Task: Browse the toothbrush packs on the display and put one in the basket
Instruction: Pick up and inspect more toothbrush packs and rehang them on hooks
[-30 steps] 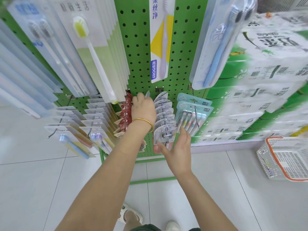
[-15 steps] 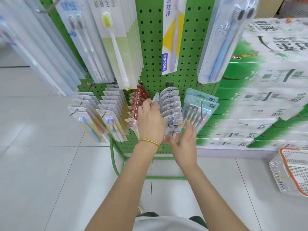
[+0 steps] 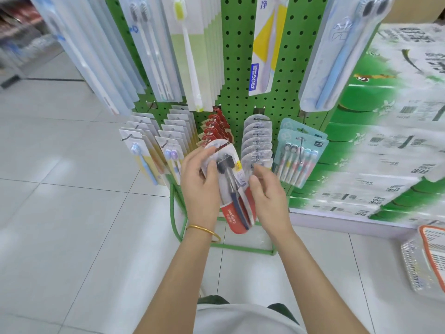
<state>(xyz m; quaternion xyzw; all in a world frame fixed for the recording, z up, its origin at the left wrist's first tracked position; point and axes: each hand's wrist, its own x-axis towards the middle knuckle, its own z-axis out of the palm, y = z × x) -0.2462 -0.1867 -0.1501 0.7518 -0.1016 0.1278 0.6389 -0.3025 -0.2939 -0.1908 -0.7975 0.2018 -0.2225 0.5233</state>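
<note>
My left hand (image 3: 199,186) grips a Colgate toothbrush pack (image 3: 234,189) with dark brushes and a red lower end, held off the hook in front of the green pegboard display (image 3: 240,68). My right hand (image 3: 267,196) is at the pack's right edge, fingers loosely curled against it. Behind it a row of the same rounded packs (image 3: 257,141) hangs on a hook. The white basket with an orange rim (image 3: 426,263) lies on the floor at the far right, partly cut off by the frame.
Red-topped packs (image 3: 214,126), pale blue multi-brush packs (image 3: 298,155) and rows of white packs (image 3: 154,145) hang low on the display. Long single-brush packs (image 3: 190,51) hang above. Stacked green-and-white cartons (image 3: 385,141) stand at the right. The floor is white tile.
My left hand has pulled one Colgate pack off its hook and brought it toward me. My right hand has moved up to the pack's right edge. The view has shifted back and left.
</note>
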